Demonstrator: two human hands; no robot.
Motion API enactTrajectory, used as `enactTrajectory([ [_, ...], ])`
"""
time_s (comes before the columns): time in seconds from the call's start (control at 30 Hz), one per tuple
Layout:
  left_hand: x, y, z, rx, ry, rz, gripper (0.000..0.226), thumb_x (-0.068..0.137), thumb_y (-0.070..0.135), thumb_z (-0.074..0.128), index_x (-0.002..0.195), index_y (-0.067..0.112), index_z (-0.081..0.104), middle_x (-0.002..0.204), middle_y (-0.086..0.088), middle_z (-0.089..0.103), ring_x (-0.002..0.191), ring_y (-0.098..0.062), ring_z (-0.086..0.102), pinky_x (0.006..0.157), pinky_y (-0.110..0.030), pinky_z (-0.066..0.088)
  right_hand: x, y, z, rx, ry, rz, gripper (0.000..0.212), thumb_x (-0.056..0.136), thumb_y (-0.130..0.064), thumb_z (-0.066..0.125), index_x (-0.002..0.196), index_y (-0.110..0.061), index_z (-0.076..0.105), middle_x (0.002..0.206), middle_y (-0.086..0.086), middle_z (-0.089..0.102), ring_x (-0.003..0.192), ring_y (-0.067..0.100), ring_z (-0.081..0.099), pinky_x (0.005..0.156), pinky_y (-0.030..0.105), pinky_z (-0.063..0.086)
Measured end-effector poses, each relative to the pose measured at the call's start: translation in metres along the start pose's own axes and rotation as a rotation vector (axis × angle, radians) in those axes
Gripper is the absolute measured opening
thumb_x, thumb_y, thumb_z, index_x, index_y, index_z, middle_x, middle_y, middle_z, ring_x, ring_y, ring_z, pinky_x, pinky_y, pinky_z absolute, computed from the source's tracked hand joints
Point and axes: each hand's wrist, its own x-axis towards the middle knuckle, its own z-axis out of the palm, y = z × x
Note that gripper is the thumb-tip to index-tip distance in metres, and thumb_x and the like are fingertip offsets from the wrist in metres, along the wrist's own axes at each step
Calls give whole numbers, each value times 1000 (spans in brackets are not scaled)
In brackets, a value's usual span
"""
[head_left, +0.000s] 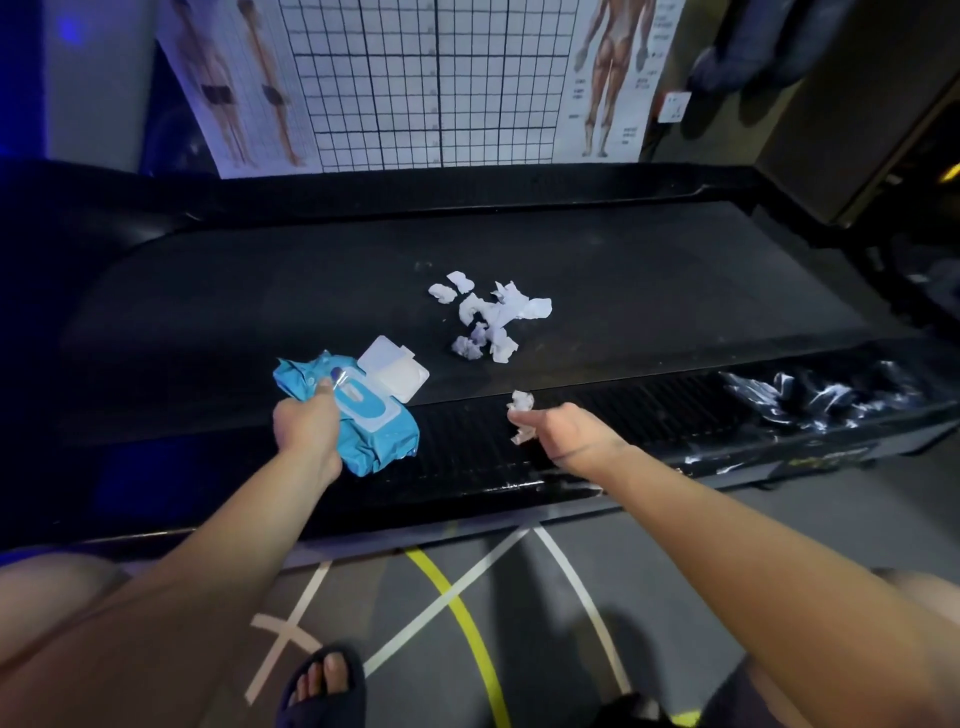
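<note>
Black rubber covers the wide treadmill belt (260, 291), which fills the middle of the view, with a ribbed side rail (649, 410) running along its near edge. Behind it, a white grid chart (436, 78) hangs on the wall between two anatomy posters. Grey floor (545, 639) with white and yellow tape lines lies below, and a foot in a dark slipper (322, 680) stands on it. At the right end of the rail sits a crumpled black plastic bag (821, 395).

A blue wet-wipe pack (384, 441) lies across the belt's near edge and the rail, left of centre, its white flip lid (395, 366) open toward the belt. The left hand (306, 431) grips the pack's near left end, fingers curled round it and the thumb pressed on top by the label. Whether the pack rests on the rail or is lifted slightly cannot be told.

A loose pile of torn white scraps (488, 317) lies on the belt, a little beyond and to the right of the pack.

The right hand (566, 434) hovers over the rail, well apart from the pack, pinching a small crumpled white wipe (521, 402) between thumb and fingers.
</note>
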Motion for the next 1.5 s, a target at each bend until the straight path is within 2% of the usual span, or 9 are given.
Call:
enactTrajectory([
  [0.1,-5,-2,6,12,3,1,24,105,32,66,113,10,66,114,-11,75,100,-31,75,93,-51,62,-10,8,3,50,-36,15,60,94,-2,44,142,-36,55,72,-7,41,70,19,44,66,29,34],
  [0.23,-16,-3,14,6,-24,-16,29,104,32,67,119,8,66,115,-11,74,101,-31,74,94,-51,62,-25,6,2,49,-80,45,49,94,-7,49,130,-36,65,78,-3,58,67,19,55,65,27,46],
  [0.43,-28,-4,22,4,-80,-29,28,104,33,67,118,9,67,112,-9,75,101,-31,74,95,-51,61,-37,4,-10,67,-91,15,20,88,-18,61,102,-23,75,109,2,74,99,23,70,85,34,56],
  [0.53,-29,-4,16,33,-89,-30,32,104,34,67,121,8,67,114,-9,74,103,-31,73,96,-51,61,-37,8,-21,131,97,52,9,88,-25,74,92,-18,77,88,2,73,81,18,68,68,15,48],
  [0.77,-31,-6,-3,69,-200,-69,29,105,31,68,121,7,68,110,-11,77,99,-32,76,94,-53,61,-24,42,-32,242,473,244,9,92,-18,66,97,-12,71,93,5,59,82,20,57,77,29,43],
  [0.9,-32,-12,-16,96,-234,-64,24,106,30,67,115,8,70,108,-12,79,97,-33,77,94,-55,61,-11,22,-13,264,469,128,18,89,1,63,102,-4,74,102,8,60,86,19,57,81,14,35],
  [1.1,-32,-7,-37,60,-207,-72,17,107,28,65,109,12,70,108,-10,78,98,-31,76,91,-51,61,18,2,7,159,353,53,32,92,-3,56,113,-15,77,114,7,75,108,28,69,98,36,53],
  [1.27,-33,-2,-52,48,-201,-61,18,107,27,65,110,10,70,107,-11,79,98,-31,76,92,-51,61,28,4,23,19,102,97,48,95,1,46,134,-18,65,142,0,60,134,19,54,116,28,35],
  [1.5,-48,7,-61,-47,-255,-158,19,107,24,65,118,9,69,106,-13,78,94,-32,77,74,-45,60,-2,8,18,-64,12,80,59,86,4,52,136,-25,63,138,2,64,126,23,61,109,32,45],
])
